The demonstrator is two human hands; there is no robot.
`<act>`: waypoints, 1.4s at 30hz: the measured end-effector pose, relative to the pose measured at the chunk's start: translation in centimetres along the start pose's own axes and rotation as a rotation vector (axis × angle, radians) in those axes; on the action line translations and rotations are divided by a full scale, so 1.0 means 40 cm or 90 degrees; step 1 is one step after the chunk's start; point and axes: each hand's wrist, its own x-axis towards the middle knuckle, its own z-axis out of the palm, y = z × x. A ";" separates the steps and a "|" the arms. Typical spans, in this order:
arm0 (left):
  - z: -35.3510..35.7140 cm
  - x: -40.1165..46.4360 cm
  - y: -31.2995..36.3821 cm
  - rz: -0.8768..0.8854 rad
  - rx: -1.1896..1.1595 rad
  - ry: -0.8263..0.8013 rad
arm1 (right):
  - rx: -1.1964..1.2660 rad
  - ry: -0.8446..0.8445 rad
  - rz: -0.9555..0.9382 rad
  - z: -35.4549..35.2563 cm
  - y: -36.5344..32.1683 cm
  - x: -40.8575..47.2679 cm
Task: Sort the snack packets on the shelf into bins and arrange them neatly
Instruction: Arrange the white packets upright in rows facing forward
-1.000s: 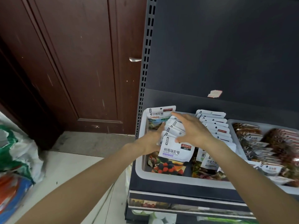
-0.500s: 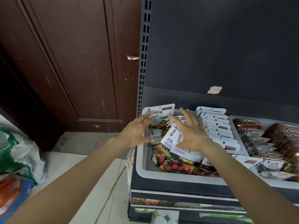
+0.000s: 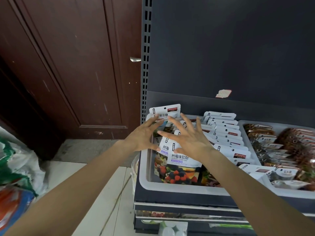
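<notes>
At nine o'clock of the view lay a crumpled white woven sack with green print (image 3: 20,160), and beneath it, toward seven o'clock, a blue and orange bag (image 3: 12,208) on the pale tiled floor (image 3: 95,176). A dark reddish-brown wooden door (image 3: 71,65) filled the upper left, its small metal handle (image 3: 135,59) showing at the grey perforated upright of the shelf (image 3: 145,65). The left hand (image 3: 142,137) was spread with straight fingers over the left rim of a pale grey plastic bin (image 3: 170,185), its fingertips reaching a white upright snack packet with a red brand label (image 3: 166,110) at the bin's twelve o'clock end; it gripped nothing. Just to its three o'clock, the right hand (image 3: 189,139) was likewise fanned wide, palm down, holding nothing, hovering over or lightly touching the packets; which, I could not tell. Below it, toward six o'clock, a white raspberry-candy packet with a berry picture (image 3: 180,167) leaned at the front of the bin, another like it partly hidden behind. At three o'clock of the right hand a row of white packets with red labels (image 3: 225,133) stood overlapping in the same bin. Farther right, a second pale grey bin (image 3: 289,195) held brown and clear-wrapped snack packets (image 3: 281,147). A torn pinkish sticker (image 3: 223,93) clung to the dark grey back panel (image 3: 238,48) at one o'clock.
</notes>
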 end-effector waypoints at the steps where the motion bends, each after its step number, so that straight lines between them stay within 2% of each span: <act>1: 0.001 0.002 -0.001 -0.003 -0.006 0.003 | -0.004 0.000 -0.004 -0.001 0.000 -0.001; 8: 0.019 0.017 0.005 -0.027 -0.007 0.022 | 0.014 0.005 0.016 0.001 0.031 -0.020; 11: 0.033 0.002 0.004 -0.009 0.047 0.037 | 0.043 -0.004 0.038 0.013 0.054 -0.039; 15: 0.037 -0.030 0.004 0.007 0.034 0.052 | 0.062 0.002 0.042 0.008 0.056 -0.032; 18: 0.038 -0.046 0.010 0.023 0.174 0.068 | 0.059 0.012 0.035 0.011 0.062 -0.031; 20: 0.035 -0.027 0.024 0.057 0.269 0.027 | 0.055 0.015 0.036 0.017 0.063 -0.032; 23: 0.022 0.029 0.044 0.051 0.339 -0.063 | 0.058 0.017 0.033 0.019 0.062 -0.028; 34: 0.066 0.088 0.045 0.064 0.660 -0.188 | 0.071 0.009 0.033 0.022 0.064 -0.027; 39: 0.098 0.104 0.044 0.024 0.733 -0.210 | 0.074 0.008 0.036 0.022 0.064 -0.029; 42: 0.094 0.100 0.071 0.007 0.690 -0.255 | 0.073 0.010 0.038 0.023 0.061 -0.030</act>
